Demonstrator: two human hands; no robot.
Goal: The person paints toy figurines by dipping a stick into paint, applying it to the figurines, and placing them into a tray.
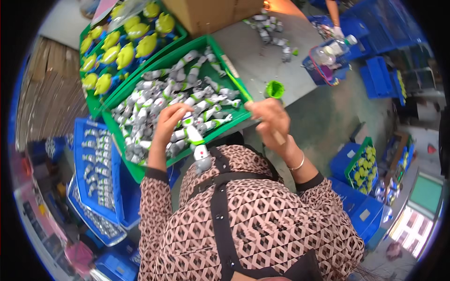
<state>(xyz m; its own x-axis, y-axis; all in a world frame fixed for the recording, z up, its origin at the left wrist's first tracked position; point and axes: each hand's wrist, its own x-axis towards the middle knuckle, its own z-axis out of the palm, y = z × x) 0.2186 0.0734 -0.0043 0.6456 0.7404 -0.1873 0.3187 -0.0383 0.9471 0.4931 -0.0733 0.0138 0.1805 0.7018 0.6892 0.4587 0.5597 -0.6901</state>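
Note:
My left hand (172,122) is closed on a toy limb (197,140), white and grey with bright green bands, which hangs from the fingers toward my lap. My right hand (272,122), slightly blurred, grips a thin paintbrush (241,88) with a wooden handle and a bright green far end. Below both hands lies a green tray (220,47) heaped with similar toy limbs (159,93). Beyond the right hand, on the grey table, stands a small bright green cup (275,89).
Yellow-green and blue toy figures (125,56) fill another green tray at the far left. A cardboard box (208,16) and loose limbs (267,28) are on the table. Blue crates (123,187) stand at left. A container with bottles (323,65) sits near the table's right edge; another person's arm (333,14) is beyond.

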